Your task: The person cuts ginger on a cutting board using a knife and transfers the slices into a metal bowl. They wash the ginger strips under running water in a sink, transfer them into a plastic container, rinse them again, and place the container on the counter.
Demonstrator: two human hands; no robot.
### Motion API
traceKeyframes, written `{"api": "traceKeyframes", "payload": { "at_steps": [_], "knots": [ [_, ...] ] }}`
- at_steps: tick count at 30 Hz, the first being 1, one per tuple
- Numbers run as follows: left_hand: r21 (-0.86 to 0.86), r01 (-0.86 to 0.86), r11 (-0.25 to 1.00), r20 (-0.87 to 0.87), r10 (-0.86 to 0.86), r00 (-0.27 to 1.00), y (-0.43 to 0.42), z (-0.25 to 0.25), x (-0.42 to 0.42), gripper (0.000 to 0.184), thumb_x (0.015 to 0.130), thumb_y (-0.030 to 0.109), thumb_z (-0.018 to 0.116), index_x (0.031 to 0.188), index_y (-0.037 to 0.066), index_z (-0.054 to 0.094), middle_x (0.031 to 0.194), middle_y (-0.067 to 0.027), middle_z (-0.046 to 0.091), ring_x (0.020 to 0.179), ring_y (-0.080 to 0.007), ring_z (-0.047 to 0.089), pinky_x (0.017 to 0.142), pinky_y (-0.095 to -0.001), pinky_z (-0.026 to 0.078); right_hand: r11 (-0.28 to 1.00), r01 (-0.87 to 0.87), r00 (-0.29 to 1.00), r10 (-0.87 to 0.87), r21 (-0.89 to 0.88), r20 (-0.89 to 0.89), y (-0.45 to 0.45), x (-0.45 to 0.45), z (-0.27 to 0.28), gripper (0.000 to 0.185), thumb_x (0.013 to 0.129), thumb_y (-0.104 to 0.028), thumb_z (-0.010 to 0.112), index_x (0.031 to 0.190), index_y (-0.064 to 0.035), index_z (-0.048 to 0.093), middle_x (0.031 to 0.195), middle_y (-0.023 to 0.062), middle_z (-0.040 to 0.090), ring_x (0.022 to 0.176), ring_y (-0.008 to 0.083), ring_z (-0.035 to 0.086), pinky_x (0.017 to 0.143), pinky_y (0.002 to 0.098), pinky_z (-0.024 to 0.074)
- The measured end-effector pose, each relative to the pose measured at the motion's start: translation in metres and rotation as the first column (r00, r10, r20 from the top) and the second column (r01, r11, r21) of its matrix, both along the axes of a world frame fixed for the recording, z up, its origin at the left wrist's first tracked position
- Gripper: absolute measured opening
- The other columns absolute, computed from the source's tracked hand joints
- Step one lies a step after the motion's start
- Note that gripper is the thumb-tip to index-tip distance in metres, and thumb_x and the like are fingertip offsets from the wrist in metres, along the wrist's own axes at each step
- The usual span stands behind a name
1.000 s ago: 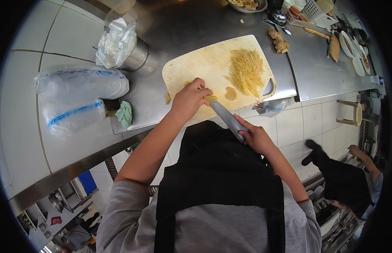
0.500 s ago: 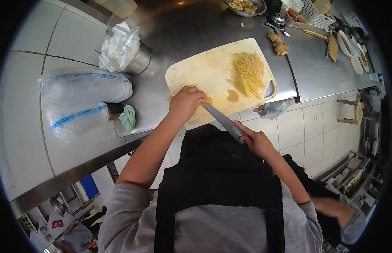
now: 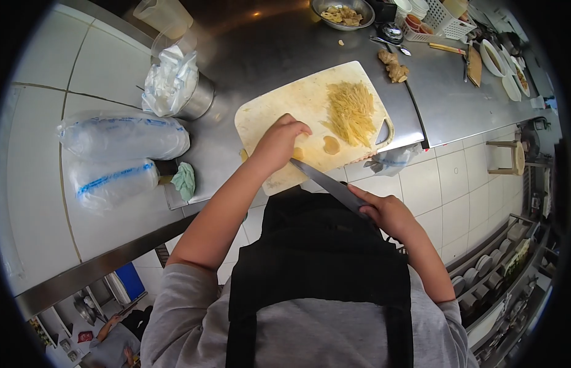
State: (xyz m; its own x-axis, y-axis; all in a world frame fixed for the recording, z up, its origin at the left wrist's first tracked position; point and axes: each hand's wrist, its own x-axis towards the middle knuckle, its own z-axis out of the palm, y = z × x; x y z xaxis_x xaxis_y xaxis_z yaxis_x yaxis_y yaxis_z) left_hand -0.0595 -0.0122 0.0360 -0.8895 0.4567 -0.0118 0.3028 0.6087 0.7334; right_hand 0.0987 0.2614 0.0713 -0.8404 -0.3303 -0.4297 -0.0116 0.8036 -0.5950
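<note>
My right hand (image 3: pixel 386 214) grips a kitchen knife (image 3: pixel 327 184) by its handle, the blade slanting up-left over the near edge of the white cutting board (image 3: pixel 279 104). Above the board, my left hand (image 3: pixel 280 140) has its fingers drawn together toward the right; whatever they may hold is hidden. A ginger slice (image 3: pixel 299 153) lies just below that hand, close to the blade. To the right sits another round slice (image 3: pixel 331 145), beside a heap of ginger shreds (image 3: pixel 351 113).
Beyond the board are a ginger root (image 3: pixel 394 66) and a metal bowl (image 3: pixel 343 24) with pieces in it. Wrapped stacks in plastic (image 3: pixel 123 135), a bag-filled metal container (image 3: pixel 196 101) and a green cloth (image 3: pixel 183 181) stand left. A wooden stool (image 3: pixel 517 157) and another person (image 3: pixel 116 343) are farther off.
My left hand has moved away from the blade, a little up and right over the board, uncovering a slice. The knife has shifted slightly down. The person at lower right has left view.
</note>
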Motion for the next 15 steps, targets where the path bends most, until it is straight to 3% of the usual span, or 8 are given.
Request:
{"api": "traceKeyframes", "payload": {
  "at_steps": [2,4,6,8,10,12,13,15],
  "knots": [
    [0.0,0.125,0.992,0.067,-0.125,0.99,0.017,-0.002,0.0,0.013,0.093,0.007,0.056,0.1,0.004,0.066,0.098,-0.0126,0.063,0.095,-0.0296,0.061,0.085,-0.0358,0.048,0.998,0.049,0.994,-0.052,0.033,0.091,0.015,0.005,0.021,0.052,0.094,-0.028,0.06,0.143,-0.0385,0.045,0.074,0.0184,0.065,0.068,0.0363,0.064,0.068,0.0445,0.051],
    [0.031,0.144,0.989,0.038,-0.145,0.989,0.033,-0.015,-0.001,0.009,0.091,0.007,0.061,0.098,0.003,0.063,0.096,-0.0121,0.063,0.091,-0.0274,0.062,0.082,-0.0351,0.049,0.993,0.11,0.984,-0.115,0.045,0.138,0.032,0.014,0.036,0.052,0.093,-0.026,0.062,0.142,-0.0367,0.047,0.073,0.0185,0.064,0.067,0.0362,0.063,0.067,0.0438,0.0504],
    [0.053,0.054,0.997,0.244,-0.065,0.968,0.047,-0.019,-0.001,0.014,0.086,0.009,0.068,0.095,0.002,0.059,0.096,-0.0121,0.064,0.086,-0.0255,0.064,0.077,-0.035,0.049,0.984,0.17,0.967,-0.178,0.057,0.182,0.046,0.026,0.043,0.052,0.092,-0.024,0.063,0.141,-0.035,0.049,0.073,0.0185,0.064,0.065,0.0361,0.062,0.067,0.0431,0.0498],
    [0.047,0.036,0.998,0.236,-0.046,0.971,0.054,-0.026,0.0,0.021,0.083,0.01,0.072,0.093,0.002,0.056,0.092,-0.0116,0.064,0.081,-0.0246,0.064,0.073,-0.0352,0.05,0.966,0.259,0.956,-0.259,0.014,0.135,0.059,0.039,0.047,0.054,0.091,-0.021,0.065,0.141,-0.0348,0.049,0.072,0.0175,0.064,0.063,0.0362,0.061,0.066,0.0413,0.0497],
    [0.003,0.045,0.999,0.075,-0.046,0.996,0.056,-0.03,0.001,0.021,0.082,0.011,0.072,0.093,0.003,0.057,0.089,-0.0105,0.062,0.079,-0.0257,0.063,0.073,-0.0353,0.05,0.962,0.274,0.955,-0.274,0.014,0.117,0.066,0.049,0.047,0.057,0.091,-0.019,0.066,0.143,-0.0332,0.047,0.071,0.0179,0.064,0.059,0.0336,0.059,0.065,0.0384,0.0494],
    [-0.019,0.023,1.0,0.038,-0.022,0.999,0.056,-0.03,0.004,0.021,0.081,0.013,0.073,0.093,0.003,0.057,0.09,-0.0112,0.061,0.082,-0.0282,0.062,0.075,-0.0368,0.05,0.895,0.446,0.872,-0.441,0.028,0.212,0.067,0.053,0.055,0.056,0.09,-0.018,0.067,0.143,-0.0239,0.048,0.068,0.019,0.062,0.055,0.0287,0.057,0.061,0.0363,0.048],
    [-0.042,-0.003,0.999,0.0,0.003,1.0,0.056,-0.029,0.006,0.022,0.081,0.015,0.073,0.093,0.004,0.058,0.092,-0.012,0.06,0.084,-0.0306,0.061,0.076,-0.0383,0.05,0.895,0.446,0.872,-0.442,0.029,0.211,0.071,0.057,0.054,0.056,0.09,-0.018,0.067,0.143,-0.0239,0.048,0.068,0.019,0.062,0.055,0.0287,0.057,0.061,0.0363,0.048],
    [0.019,0.011,1.0,-0.06,-0.01,0.998,0.058,-0.034,0.012,0.027,0.078,0.017,0.076,0.092,0.004,0.057,0.094,-0.0112,0.059,0.087,-0.0291,0.061,0.078,-0.0381,0.05,0.879,0.477,0.867,-0.466,-0.022,0.178,0.079,0.063,0.048,0.04,0.092,-0.015,0.066,0.13,-0.0081,0.057,0.063,0.0171,0.059,0.052,0.0219,0.054,0.057,0.0337,0.0461]
  ]
}}
